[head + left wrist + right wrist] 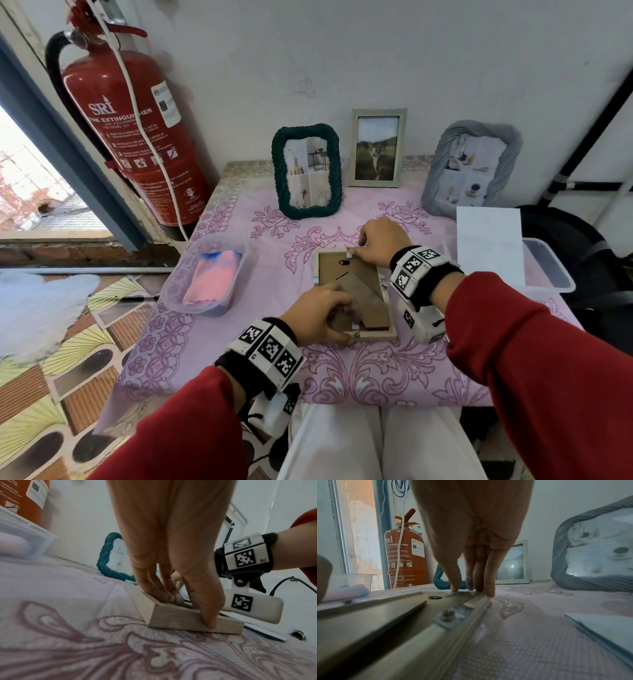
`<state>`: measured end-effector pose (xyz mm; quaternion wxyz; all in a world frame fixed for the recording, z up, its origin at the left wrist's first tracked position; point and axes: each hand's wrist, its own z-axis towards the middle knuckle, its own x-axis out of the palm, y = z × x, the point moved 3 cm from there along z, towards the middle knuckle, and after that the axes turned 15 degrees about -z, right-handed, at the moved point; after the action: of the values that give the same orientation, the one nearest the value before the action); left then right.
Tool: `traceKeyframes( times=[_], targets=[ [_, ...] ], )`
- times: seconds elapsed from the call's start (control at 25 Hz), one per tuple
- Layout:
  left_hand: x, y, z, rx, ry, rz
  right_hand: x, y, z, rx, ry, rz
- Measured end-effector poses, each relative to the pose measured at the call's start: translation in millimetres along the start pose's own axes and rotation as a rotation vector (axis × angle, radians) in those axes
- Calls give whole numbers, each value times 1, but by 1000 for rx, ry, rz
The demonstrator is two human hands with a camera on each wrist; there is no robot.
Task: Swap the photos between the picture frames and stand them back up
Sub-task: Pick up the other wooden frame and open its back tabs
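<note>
A pale wooden picture frame [387, 337] lies face down in the middle of the table, its brown backing board [359, 284] and folded stand facing up. My left hand [322, 313] grips its near left corner: the fingers [159, 595] press on the backing and the thumb [208, 618] lies against the frame's outer side [175, 620]. My right hand [376, 240] pinches the far right corner at a small turn clip [349, 254]; its fingertips [489, 589] rest on the rim [453, 628]. Another pale frame [376, 149] with a cat photo stands at the back.
A green rope frame [306, 171] and a grey one [472, 168] stand at the back. A white sheet [489, 246] lies on the right, partly over a plastic lid [548, 267]. On the left are a tub with pink cloth [209, 274] and a fire extinguisher [137, 137].
</note>
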<state>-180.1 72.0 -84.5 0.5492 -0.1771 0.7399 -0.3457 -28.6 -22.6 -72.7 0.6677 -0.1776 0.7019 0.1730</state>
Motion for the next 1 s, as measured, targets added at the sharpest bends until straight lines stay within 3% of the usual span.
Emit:
traceKeyframes(
  times=[0.56, 1.0],
  targets=[
    [3, 3, 1, -20, -34, 21, 1, 6, 1, -22, 13, -29],
    [1, 9, -1, -40, -92, -112, -4, 0, 1, -61, 59, 29]
  ],
)
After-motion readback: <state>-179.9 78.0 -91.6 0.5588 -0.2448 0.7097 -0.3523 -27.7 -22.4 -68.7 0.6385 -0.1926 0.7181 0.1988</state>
